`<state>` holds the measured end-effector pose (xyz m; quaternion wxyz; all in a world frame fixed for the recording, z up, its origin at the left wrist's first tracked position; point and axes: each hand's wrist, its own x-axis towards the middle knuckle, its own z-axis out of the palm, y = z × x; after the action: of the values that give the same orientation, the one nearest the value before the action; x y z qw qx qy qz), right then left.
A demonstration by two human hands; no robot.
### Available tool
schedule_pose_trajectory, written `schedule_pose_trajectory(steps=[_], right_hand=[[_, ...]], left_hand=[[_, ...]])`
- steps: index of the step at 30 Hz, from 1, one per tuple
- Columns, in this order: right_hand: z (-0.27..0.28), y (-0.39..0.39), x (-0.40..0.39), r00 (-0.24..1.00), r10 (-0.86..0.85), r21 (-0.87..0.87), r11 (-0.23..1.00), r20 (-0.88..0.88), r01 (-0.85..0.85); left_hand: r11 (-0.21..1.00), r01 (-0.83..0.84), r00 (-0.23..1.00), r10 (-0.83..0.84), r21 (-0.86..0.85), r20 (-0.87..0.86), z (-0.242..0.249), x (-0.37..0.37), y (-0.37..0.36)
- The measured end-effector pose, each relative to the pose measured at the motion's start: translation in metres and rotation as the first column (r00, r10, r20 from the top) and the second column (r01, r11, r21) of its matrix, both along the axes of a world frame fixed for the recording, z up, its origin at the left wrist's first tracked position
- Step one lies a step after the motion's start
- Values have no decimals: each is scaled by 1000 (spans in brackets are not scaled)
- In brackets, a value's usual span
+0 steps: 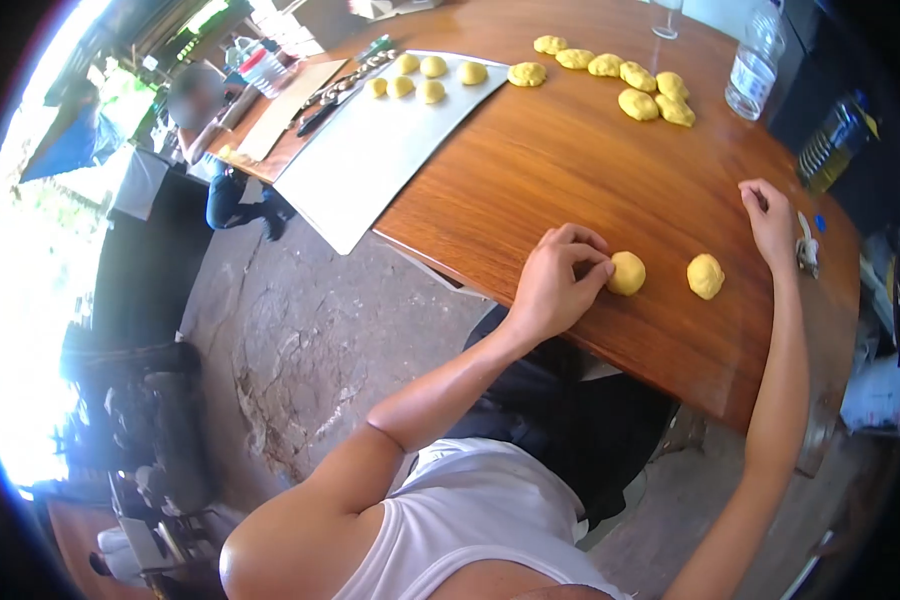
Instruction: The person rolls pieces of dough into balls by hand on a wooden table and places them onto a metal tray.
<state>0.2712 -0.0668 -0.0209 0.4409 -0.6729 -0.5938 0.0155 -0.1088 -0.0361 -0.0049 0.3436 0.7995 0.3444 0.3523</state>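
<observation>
Two yellow dough balls lie on the wooden table in front of me. My left hand [567, 280] is at the left side of the nearer-left dough ball [627, 273], its thumb tip touching or almost touching it. The fingers of that hand are bent but apart, not wrapped round the ball. A second dough ball [705, 277], with a rougher surface, sits to the right, between my hands. My right hand [770, 222] is over the table's right side, fingers curled in; nothing shows in it.
Several rougher dough lumps [638, 104] lie farther back on the wooden table [530, 170]. A pale sheet [345, 170] at left holds several smooth dough balls [431, 91]. A water bottle [753, 78] and an oil bottle [832, 145] stand at right. Another person [202, 110] is at far left.
</observation>
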Motion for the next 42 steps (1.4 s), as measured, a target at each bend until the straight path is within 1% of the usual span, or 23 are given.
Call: schedule_pose_trajectory(steps=[1, 2, 4, 8, 10, 11, 17, 19, 20, 22, 24, 26, 29, 32, 34, 35, 37, 38, 39, 40, 41, 42], right_hand=[[3, -2, 0, 999, -40, -58, 998, 3, 40], [5, -3, 0, 999, -36, -55, 998, 12, 37], [4, -3, -2, 998, -57, -49, 997, 8, 58], [3, -2, -3, 999, -54, -37, 998, -1, 54], [3, -2, -2, 998, -60, -47, 997, 3, 60], [3, -2, -2, 997, -72, -59, 996, 2, 72], [0, -2, 3, 999, -43, -69, 997, -18, 42], [0, -2, 3, 999, -50, -74, 996, -18, 48], [0, -2, 4, 998, -58, -81, 995, -17, 56], [1, -1, 2, 999, -46, -62, 997, 0, 46], [2, -3, 1, 999, -43, -44, 998, 24, 44], [2, -3, -1, 999, -44, -67, 997, -31, 42], [4, -3, -3, 997, -68, -78, 995, -27, 65], [4, -3, -2, 997, -76, -80, 994, -18, 75], [5, -4, -4, 997, -82, -82, 993, -12, 80], [6, -5, -5, 996, -86, -82, 993, -13, 85], [7, -4, -5, 997, -75, -73, 995, -11, 74], [7, -4, -6, 997, -80, -73, 994, -10, 79], [7, -4, -7, 996, -87, -81, 993, -12, 86], [8, -5, -7, 995, -94, -89, 992, -13, 93], [8, -5, -8, 995, -98, -89, 991, -9, 97], [7, -4, -8, 996, -92, -73, 993, -8, 91]], left_hand=[[999, 18, 1000, -19, -49, -9, 1, 1, 0], [999, 15, 1000, -15, -47, 0, 0, 1, 2], [998, 49, 999, -48, 33, -19, -5, 0, 5], [996, 42, 999, -41, 76, -9, -7, -2, 7], [998, -2, 1000, 1, -67, -22, -1, -3, 3], [998, -6, 1000, 5, -67, -20, -1, -4, 2], [1000, -3, 1000, 2, -13, -23, -4, -4, 2], [999, 51, 998, -50, 7, -28, -4, -5, 5], [999, 51, 998, -50, 7, -28, -5, -5, 5], [995, 70, 997, -67, 75, -31, -7, -5, 6], [994, 77, 997, -77, 75, -11, -9, -4, 5], [994, 82, 996, -84, 75, 12, -8, -3, 4], [994, 87, 996, -87, 60, -10, 0, -6, 0], [987, 122, 993, -121, 107, -11, 1, -9, -1], [974, 200, 979, -202, 109, 9, 1, -13, 6], [973, 205, 978, -207, 108, 8, 2, -15, 7], [972, 216, 973, -222, -89, -56, 20, -15, 6], [971, 221, 972, -226, -89, -56, 18, -12, 7], [947, 316, 948, -311, 66, -73, 14, -8, 9], [890, 402, 916, -389, 217, -102, 12, -6, 11], [888, 404, 915, -392, 218, -98, 11, -4, 18], [809, 560, 828, -540, 182, -150, 12, -1, 30]])
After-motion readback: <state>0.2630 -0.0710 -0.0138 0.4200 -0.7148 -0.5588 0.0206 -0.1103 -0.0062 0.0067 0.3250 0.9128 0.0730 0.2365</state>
